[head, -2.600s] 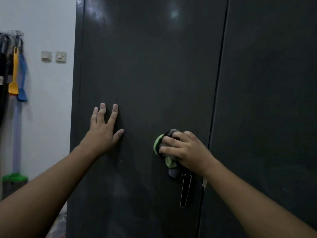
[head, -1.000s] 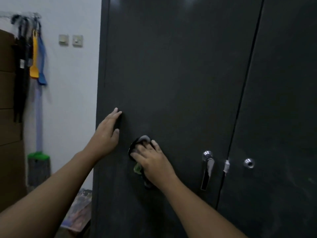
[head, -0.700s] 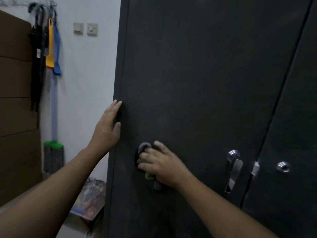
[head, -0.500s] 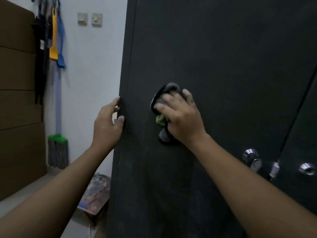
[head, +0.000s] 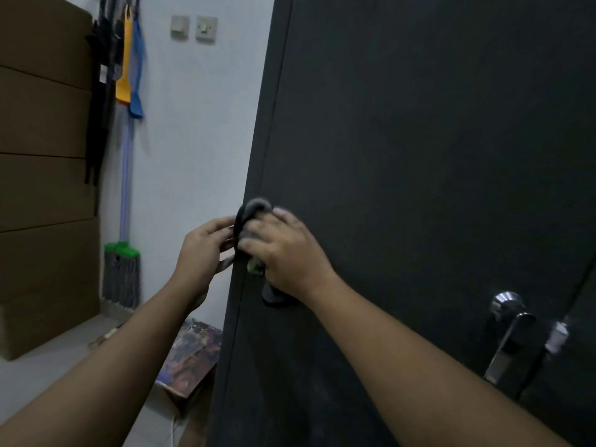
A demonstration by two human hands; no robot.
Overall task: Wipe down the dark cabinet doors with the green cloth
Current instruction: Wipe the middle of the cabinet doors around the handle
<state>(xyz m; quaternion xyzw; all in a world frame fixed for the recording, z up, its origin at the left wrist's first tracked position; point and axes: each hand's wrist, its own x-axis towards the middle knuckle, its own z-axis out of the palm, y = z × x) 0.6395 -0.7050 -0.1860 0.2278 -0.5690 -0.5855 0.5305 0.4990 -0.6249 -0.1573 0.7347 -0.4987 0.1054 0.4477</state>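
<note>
Cloth comes first: the bunched grey-and-green cloth [head: 255, 208] is pressed against the tall dark matte cabinet door [head: 403, 156], right at that door's left edge. The right hand [head: 288, 256] lies over it, fingers bent across the wad and pinning it to the panel. A green fold peeks out under the fingers and a dark tail hangs below the palm. The left hand [head: 201, 250] is at the same edge from the outer side, fingers curled toward the cloth. Blur hides whether they hold the edge, the cloth or nothing.

Near the door's right edge sits a silver lever handle [head: 509, 337], just beside the seam with the second dark door [head: 580, 382]. Left of the cabinet, along the white wall [head: 200, 140], are two pale switch plates [head: 193, 27], a mop with a green head and pale blue pole [head: 122, 250], hanging yellow and blue plastic tools [head: 130, 59] and stacked brown cardboard boxes [head: 42, 140]. A colourfully printed box [head: 193, 353] lies on the floor at the cabinet's foot.
</note>
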